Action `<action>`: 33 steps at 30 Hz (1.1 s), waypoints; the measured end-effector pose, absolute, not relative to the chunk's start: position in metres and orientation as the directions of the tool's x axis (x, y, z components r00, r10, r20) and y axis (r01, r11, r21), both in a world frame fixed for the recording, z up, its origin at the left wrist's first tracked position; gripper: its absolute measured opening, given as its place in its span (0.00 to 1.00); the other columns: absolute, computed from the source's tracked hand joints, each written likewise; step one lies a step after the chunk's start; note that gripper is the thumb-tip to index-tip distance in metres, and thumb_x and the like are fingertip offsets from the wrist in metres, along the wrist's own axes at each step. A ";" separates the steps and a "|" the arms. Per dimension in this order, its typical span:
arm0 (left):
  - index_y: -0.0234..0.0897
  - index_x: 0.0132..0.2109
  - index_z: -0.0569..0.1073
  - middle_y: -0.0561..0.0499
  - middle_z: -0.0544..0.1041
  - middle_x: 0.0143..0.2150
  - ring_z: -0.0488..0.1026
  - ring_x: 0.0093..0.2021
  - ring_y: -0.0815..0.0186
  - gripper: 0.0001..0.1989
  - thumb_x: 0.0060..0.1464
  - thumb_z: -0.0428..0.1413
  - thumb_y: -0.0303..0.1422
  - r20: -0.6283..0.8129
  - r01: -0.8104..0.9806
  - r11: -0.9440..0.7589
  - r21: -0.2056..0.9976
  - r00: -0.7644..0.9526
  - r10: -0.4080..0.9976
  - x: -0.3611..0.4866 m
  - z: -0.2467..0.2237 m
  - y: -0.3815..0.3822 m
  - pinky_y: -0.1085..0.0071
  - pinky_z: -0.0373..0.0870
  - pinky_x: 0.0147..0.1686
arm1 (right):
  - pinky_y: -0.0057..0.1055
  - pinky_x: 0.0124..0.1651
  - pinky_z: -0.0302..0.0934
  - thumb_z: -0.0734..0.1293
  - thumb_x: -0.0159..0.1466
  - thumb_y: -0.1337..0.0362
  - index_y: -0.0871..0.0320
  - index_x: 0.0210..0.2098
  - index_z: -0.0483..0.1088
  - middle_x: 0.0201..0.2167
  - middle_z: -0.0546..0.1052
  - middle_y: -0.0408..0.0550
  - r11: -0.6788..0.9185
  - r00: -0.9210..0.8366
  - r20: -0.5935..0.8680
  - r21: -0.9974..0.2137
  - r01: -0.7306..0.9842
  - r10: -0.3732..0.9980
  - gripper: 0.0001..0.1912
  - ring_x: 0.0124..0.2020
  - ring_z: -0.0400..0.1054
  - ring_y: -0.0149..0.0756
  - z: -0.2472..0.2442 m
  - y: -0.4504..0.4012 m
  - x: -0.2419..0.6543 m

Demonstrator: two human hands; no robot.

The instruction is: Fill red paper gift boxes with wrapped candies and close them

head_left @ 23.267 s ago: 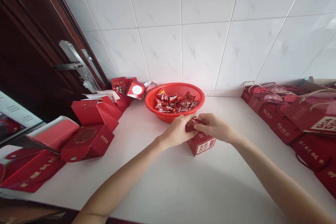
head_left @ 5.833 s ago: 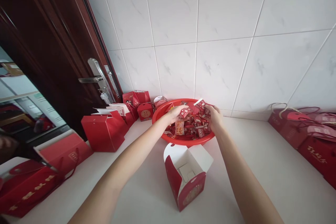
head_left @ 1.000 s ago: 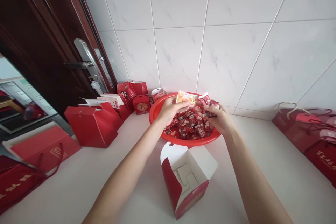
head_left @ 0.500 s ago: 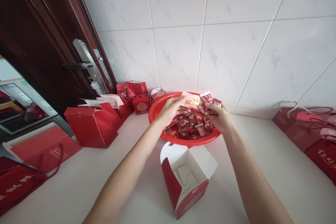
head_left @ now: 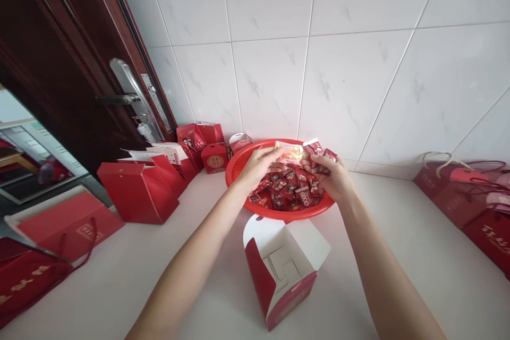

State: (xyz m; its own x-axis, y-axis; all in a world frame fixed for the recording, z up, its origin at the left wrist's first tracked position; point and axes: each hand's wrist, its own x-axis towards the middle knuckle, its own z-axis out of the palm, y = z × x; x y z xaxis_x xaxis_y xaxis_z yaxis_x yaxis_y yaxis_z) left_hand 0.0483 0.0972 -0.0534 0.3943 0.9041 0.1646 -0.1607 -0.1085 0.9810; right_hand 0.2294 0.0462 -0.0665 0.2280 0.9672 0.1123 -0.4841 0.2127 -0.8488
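Over a red plastic basin [head_left: 235,167], my left hand [head_left: 261,164] pinches a pale yellow wrapped candy [head_left: 289,153] by its left end. Close beside it, my right hand [head_left: 337,172] is closed on several red candy packets [head_left: 314,149], which stick up past the fingertips. The two hands nearly meet, and the pale candy's right end lies by the right fingers. Below them, many red wrapped candies [head_left: 290,188] fill the basin. In front of the basin stands a red gift box [head_left: 292,303], its flaps open and its white inside bare.
Red gift boxes [head_left: 139,191] stand in a group at the left, near a dark door [head_left: 79,26] with a metal handle. Red paper bags [head_left: 27,276] lie at the far left; more red bags [head_left: 450,191] stand at the right. A tiled wall [head_left: 271,5] rises behind the basin.
Almost nothing differs. Both hands keep their hold over the basin; the pale candy has tilted very slightly between them.
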 end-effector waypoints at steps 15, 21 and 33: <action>0.41 0.31 0.80 0.55 0.78 0.29 0.74 0.31 0.65 0.10 0.52 0.61 0.42 0.154 -0.001 -0.162 0.987 0.303 0.940 0.049 -0.048 0.093 0.68 0.71 0.38 | 0.30 0.34 0.73 0.77 0.44 0.67 0.58 0.23 0.73 0.22 0.79 0.48 0.230 0.240 0.128 -0.853 -0.468 0.962 0.10 0.29 0.77 0.39 -0.065 0.044 0.227; 0.42 0.39 0.82 0.53 0.81 0.36 0.77 0.37 0.61 0.13 0.54 0.60 0.44 0.191 0.023 -0.210 0.977 0.326 0.926 0.049 -0.052 0.095 0.69 0.71 0.38 | 0.31 0.31 0.73 0.78 0.43 0.66 0.57 0.24 0.73 0.23 0.80 0.48 0.224 0.263 0.109 -0.858 -0.462 0.959 0.12 0.30 0.77 0.42 -0.065 0.045 0.227; 0.38 0.36 0.75 0.52 0.80 0.39 0.77 0.44 0.60 0.11 0.53 0.59 0.41 0.357 0.034 -0.386 0.922 0.311 0.881 0.049 -0.056 0.097 0.68 0.71 0.46 | 0.33 0.33 0.72 0.79 0.42 0.66 0.56 0.24 0.72 0.23 0.79 0.45 0.258 0.268 0.140 -0.841 -0.475 0.953 0.14 0.27 0.75 0.38 -0.063 0.043 0.223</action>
